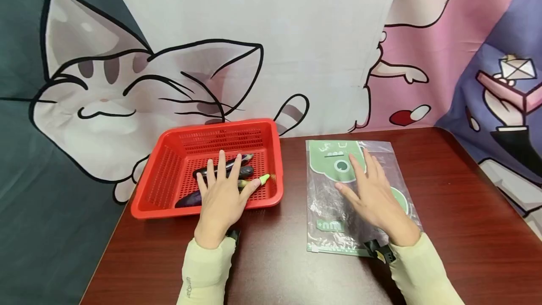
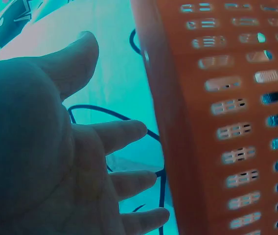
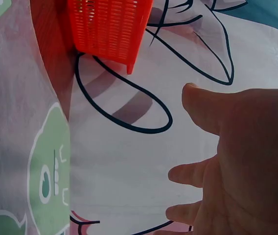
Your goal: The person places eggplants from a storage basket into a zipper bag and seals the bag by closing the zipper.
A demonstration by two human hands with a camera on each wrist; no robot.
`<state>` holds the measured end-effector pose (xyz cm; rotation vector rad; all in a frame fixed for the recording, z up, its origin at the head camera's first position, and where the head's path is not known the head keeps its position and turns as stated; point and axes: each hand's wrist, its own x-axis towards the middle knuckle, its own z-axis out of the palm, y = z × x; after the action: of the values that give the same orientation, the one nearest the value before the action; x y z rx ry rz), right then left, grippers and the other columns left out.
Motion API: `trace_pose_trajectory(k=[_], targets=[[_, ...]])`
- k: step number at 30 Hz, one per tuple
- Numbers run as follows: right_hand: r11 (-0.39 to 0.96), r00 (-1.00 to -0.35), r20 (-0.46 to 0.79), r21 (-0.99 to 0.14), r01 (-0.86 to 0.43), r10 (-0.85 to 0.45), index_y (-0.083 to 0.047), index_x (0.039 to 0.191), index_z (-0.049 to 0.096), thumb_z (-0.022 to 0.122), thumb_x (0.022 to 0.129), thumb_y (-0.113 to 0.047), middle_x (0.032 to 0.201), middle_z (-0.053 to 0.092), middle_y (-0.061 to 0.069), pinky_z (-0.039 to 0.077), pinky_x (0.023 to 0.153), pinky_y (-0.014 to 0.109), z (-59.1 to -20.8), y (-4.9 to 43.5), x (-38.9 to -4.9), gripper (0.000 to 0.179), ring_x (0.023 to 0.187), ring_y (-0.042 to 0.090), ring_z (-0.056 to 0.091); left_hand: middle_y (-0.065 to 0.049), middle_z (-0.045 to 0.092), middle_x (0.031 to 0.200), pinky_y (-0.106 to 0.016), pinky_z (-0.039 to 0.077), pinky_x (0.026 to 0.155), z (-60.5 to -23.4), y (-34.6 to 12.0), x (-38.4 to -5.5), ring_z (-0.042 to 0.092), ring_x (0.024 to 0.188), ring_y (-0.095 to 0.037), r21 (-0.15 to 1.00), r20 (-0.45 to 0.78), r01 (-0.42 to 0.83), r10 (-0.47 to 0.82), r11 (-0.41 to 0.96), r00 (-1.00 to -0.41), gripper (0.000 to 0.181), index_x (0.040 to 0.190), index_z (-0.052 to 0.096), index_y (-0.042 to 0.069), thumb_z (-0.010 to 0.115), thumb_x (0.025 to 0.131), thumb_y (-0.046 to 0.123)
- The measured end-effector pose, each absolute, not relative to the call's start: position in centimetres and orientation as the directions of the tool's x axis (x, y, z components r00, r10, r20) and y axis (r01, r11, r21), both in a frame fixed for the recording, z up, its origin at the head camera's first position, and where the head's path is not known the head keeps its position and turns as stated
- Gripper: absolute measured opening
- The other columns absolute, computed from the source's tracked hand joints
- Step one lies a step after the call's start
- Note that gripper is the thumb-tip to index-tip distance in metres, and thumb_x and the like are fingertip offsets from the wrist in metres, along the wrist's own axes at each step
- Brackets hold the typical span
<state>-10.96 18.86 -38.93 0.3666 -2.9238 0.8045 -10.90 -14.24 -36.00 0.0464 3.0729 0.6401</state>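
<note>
My left hand point(image 1: 222, 196) is held over the near rim of a red plastic basket point(image 1: 277, 164), fingers spread. Inside lie several long dark eggplants, one point(image 1: 188, 200) at the near left and another point(image 1: 246, 172) partly behind my fingers. A bright green stem end point(image 1: 264, 179) shows beside my left thumb. Over on the right, my right hand point(image 1: 377, 199) hovers above a flat clear zip bag point(image 1: 323, 196) with green printed patches, covering part of it. Both wrist views show straight fingers with nothing in them, the left ones point(image 2: 129, 183) close to the basket's perforated wall point(image 2: 193, 147).
Basket and bag share a dark reddish-brown wooden table point(image 1: 271, 258), with a strip of bare wood between them. Behind the table hangs a cartoon-printed cloth point(image 1: 326, 60) with a smiling cat. The table's right edge point(image 1: 487, 178) runs along more printed cloth.
</note>
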Motion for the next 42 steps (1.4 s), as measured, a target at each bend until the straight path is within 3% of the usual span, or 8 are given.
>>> trace_pose_trajectory(k=[14,23,33,42], targets=[[0.834,-0.952,0.136,-0.459,-0.307,-0.275,0.0,0.156,0.026,0.068,0.095,-0.038,0.162,0.004,0.033,0.011,0.112,0.071,-39.4,19.6,-10.6,0.084,0.144,0.058,0.008,-0.023,0.008,0.165,-0.072,-0.003,0.112,-35.7,-16.0,-12.2,0.006,0.149,-0.051,0.361,-0.059,-0.014,0.008,0.932,-0.998,0.081,0.161,0.023,0.015,0.057,0.097,0.053],[0.828,-0.933,0.142,-0.43,-0.359,-0.331,-0.002,0.154,0.032,0.075,0.09,-0.03,0.161,0.011,0.031,0.019,0.108,0.072,-38.6,19.9,-10.2,0.082,0.142,0.057,0.016,-0.027,0.011,0.164,-0.074,-0.002,0.11,-35.4,-18.2,-12.9,0.011,0.146,-0.055,0.318,-0.132,-0.086,-0.046,0.944,-0.99,0.081,0.16,0.023,0.012,0.055,0.098,0.053],[0.843,-0.915,0.115,-0.36,-0.4,-0.386,0.001,0.145,0.044,0.081,0.085,-0.026,0.148,0.037,0.031,0.039,0.099,0.067,-39.1,20.0,-9.4,0.075,0.13,0.053,0.039,-0.03,0.019,0.16,-0.076,0.0,0.109,-36.0,-19.6,-13.2,0.016,0.144,-0.056,0.298,-0.187,-0.122,-0.068,0.947,-0.98,0.078,0.159,0.026,0.009,0.055,0.099,0.049],[0.819,-0.877,0.107,-0.322,-0.476,-0.468,0.002,0.133,0.057,0.085,0.08,-0.024,0.117,0.061,0.019,0.049,0.089,0.055,-39.7,19.8,-8.9,0.065,0.106,0.039,0.06,-0.03,0.023,0.159,-0.076,0.003,0.109,-36.5,-20.8,-13.3,0.02,0.143,-0.056,0.267,-0.242,-0.151,-0.085,0.952,-0.967,0.069,0.158,0.029,0.007,0.052,0.102,0.04]])
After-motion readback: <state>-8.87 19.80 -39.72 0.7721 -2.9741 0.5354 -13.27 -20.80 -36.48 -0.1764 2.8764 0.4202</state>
